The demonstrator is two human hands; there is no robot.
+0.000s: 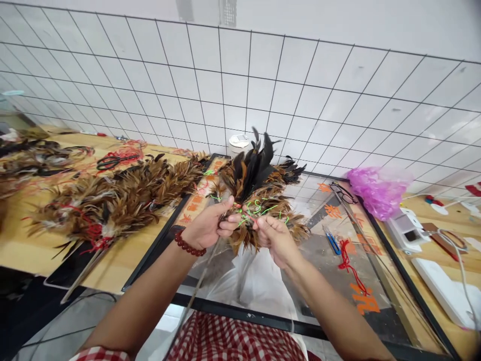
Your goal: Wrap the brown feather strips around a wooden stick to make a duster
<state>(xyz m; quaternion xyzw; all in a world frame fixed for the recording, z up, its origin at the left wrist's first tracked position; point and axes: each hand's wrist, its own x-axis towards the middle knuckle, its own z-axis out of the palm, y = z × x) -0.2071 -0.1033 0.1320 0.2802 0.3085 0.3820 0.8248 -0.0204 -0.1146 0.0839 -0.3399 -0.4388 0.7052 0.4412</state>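
Note:
My left hand (210, 225), with a red bead bracelet on the wrist, is closed around the head of a brown and black feather duster (259, 185) where the feathers meet its thin stick (195, 291). My right hand (272, 235) is closed in a pinch on green thread (259, 208) wound among the feathers, right beside the left hand. The duster stands over a glass panel with a black frame (391, 260).
Finished feather dusters (112, 200) lie in a pile on the wooden table at left, with red cord (120, 158) behind them. On the glass lie blue snips (332, 240), red cord (349, 263) and glasses (343, 193). A pink bag (376, 188) and white devices (406, 230) sit at right.

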